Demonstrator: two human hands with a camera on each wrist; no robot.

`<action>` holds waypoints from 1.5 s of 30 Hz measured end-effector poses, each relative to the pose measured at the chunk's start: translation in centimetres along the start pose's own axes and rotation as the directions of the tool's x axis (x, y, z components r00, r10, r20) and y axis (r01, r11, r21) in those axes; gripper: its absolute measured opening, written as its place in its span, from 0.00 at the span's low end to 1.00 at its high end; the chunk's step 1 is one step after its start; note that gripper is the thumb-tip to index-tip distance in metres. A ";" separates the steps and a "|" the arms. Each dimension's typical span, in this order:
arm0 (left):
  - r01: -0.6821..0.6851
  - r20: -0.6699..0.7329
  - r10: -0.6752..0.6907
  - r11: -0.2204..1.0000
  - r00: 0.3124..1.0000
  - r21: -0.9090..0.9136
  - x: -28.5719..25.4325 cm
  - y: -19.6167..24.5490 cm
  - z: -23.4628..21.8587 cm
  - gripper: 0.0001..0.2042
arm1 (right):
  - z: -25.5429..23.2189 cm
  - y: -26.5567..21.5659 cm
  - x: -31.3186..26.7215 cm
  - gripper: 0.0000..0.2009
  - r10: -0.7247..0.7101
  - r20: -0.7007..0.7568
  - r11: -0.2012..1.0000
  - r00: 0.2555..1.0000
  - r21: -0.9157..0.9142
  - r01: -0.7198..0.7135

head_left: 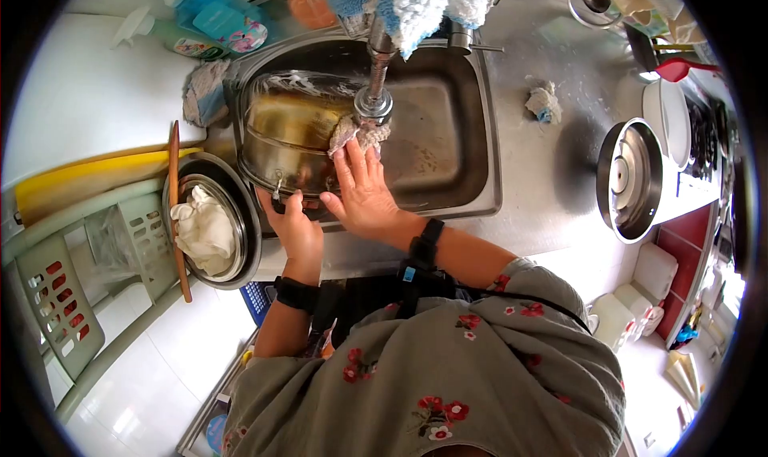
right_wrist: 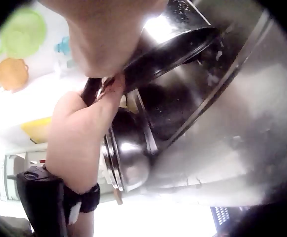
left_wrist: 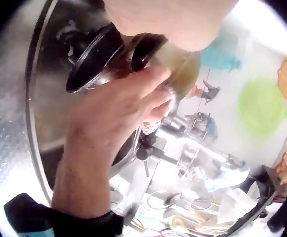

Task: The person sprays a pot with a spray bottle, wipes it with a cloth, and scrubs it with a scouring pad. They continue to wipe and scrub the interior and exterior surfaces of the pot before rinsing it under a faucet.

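Note:
A steel pot (head_left: 292,149) with a yellow-brown stained surface lies tilted in the left part of the sink (head_left: 490,129). My left hand (head_left: 298,234) grips it by the dark handle (right_wrist: 90,92) on its near side, thumb up. My right hand (head_left: 364,189) presses a crumpled wet rag (head_left: 344,135) against the pot's side under the faucet (head_left: 373,101), its fingers stretched over the rag and its thumb spread apart. The left wrist view shows the right hand (left_wrist: 116,106) reaching over the pot's dark rim (left_wrist: 95,58). Part of the handle is hidden by the left hand.
Left of the sink stands a metal bowl (head_left: 249,245) with a white cloth (head_left: 206,231) inside and a wooden stick (head_left: 178,217) across it. Another rag (head_left: 544,102) and a steel pan (head_left: 632,181) are on the right counter. Bottles (head_left: 196,45) stand at the back left.

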State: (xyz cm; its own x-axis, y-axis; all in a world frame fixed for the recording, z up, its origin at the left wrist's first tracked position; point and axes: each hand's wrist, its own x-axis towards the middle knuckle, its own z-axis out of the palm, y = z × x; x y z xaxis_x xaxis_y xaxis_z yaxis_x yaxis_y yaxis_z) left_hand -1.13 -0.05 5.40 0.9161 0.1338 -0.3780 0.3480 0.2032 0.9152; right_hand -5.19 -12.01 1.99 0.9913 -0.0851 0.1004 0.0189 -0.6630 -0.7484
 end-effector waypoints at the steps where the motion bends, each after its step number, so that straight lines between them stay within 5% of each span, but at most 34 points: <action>1: -0.032 0.004 0.032 0.999 0.999 0.005 0.0 -0.4 0.2 0.30 | 0.0 -0.3 0.2 0.36 0.026 -0.003 1.000 1.000 0.004 -0.026; 5: -0.120 0.046 0.118 0.992 0.992 0.041 -0.8 -1.1 1.7 0.31 | 0.4 -1.0 1.4 0.33 0.078 -0.068 0.997 0.995 0.000 -0.078; 9: -0.155 0.063 0.151 0.986 0.986 0.056 -0.4 -1.6 1.7 0.30 | 1.6 -0.8 1.6 0.33 0.294 -0.149 0.952 0.944 0.132 -0.276; 13: -0.044 -0.062 0.043 0.999 0.997 -0.013 -0.1 0.1 2.5 0.23 | 3.4 2.2 3.3 0.29 0.669 -0.368 0.734 0.646 0.463 -0.496; 16: 0.031 0.025 -0.029 0.997 0.999 -0.067 1.6 1.9 1.3 0.15 | 5.7 8.1 3.6 0.27 0.636 -0.279 0.701 0.719 0.598 -0.388; 17: 0.071 0.063 -0.068 0.996 0.996 -0.059 2.0 2.6 1.1 0.13 | 8.7 11.0 4.5 0.28 0.710 -0.254 0.622 0.657 0.662 -0.418; 18: 0.112 0.090 -0.106 0.991 0.990 -0.069 2.6 3.1 0.6 0.12 | 6.8 11.4 4.9 0.27 0.774 0.001 0.338 0.634 0.845 -0.414; 20: 0.223 0.121 -0.215 0.973 0.969 -0.058 4.5 3.6 -0.9 0.10 | 1.7 10.7 5.0 0.26 0.675 0.430 -0.219 0.600 0.893 -0.393; 21: 0.309 0.111 -0.297 0.945 0.948 -0.106 5.6 3.8 -1.0 0.09 | 1.7 11.1 5.0 0.27 0.685 0.428 -0.236 0.590 0.896 -0.375; 23: 0.432 0.041 -0.430 0.891 0.902 -0.141 6.9 4.5 -1.3 0.10 | 2.5 11.1 4.5 0.29 0.774 0.224 0.017 0.593 0.928 -0.372; 25: 0.473 -0.088 -0.486 0.870 0.870 -0.138 6.3 6.6 0.7 0.08 | 4.7 9.3 4.8 0.29 0.678 -0.268 0.668 0.684 0.612 -0.423; 26: 0.485 -0.100 -0.486 0.874 0.868 -0.040 6.8 6.8 0.5 0.07 | 2.9 7.0 3.0 0.29 0.610 -0.280 0.705 0.741 0.619 -0.347; 28: 0.518 -0.074 -0.549 0.818 0.832 -0.252 8.0 6.3 -0.1 0.07 | 1.6 3.2 2.1 0.29 0.470 -0.343 0.861 0.813 0.383 -0.336; 32: 0.537 -0.055 -0.598 0.752 0.799 -0.383 8.7 5.9 -0.6 0.08 | -1.1 -2.4 0.9 0.28 0.125 -0.217 0.991 0.968 0.076 -0.111; 36: 0.529 -0.061 -0.598 0.749 0.799 -0.399 8.1 6.1 -0.8 0.08 | -2.4 -2.1 0.3 0.28 -0.103 -0.118 0.993 0.988 -0.066 0.096; 40: 0.529 -0.002 -0.647 0.625 0.762 -0.574 7.9 5.0 -1.8 0.09 | -2.6 1.2 -1.6 0.24 0.114 -0.251 0.989 0.961 0.125 -0.085; 43: 0.553 0.065 -0.660 0.567 0.749 -0.610 8.0 3.5 -3.1 0.10 | -2.0 5.8 -1.9 0.19 0.138 -0.371 0.984 0.918 0.155 -0.085; 45: 0.591 0.177 -0.675 0.453 0.717 -0.668 8.3 3.0 -4.0 0.10 | -3.2 7.9 -2.0 0.17 0.148 -0.286 0.984 0.947 0.138 -0.112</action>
State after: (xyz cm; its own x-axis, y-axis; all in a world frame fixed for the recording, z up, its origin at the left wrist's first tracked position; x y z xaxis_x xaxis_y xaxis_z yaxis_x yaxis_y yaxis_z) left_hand 6.72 5.53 4.42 0.4568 -0.2128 -0.8637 0.5660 0.8186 0.0977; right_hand -7.43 -19.45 -2.07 0.9039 -0.3914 0.1723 -0.0743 -0.5406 -0.8380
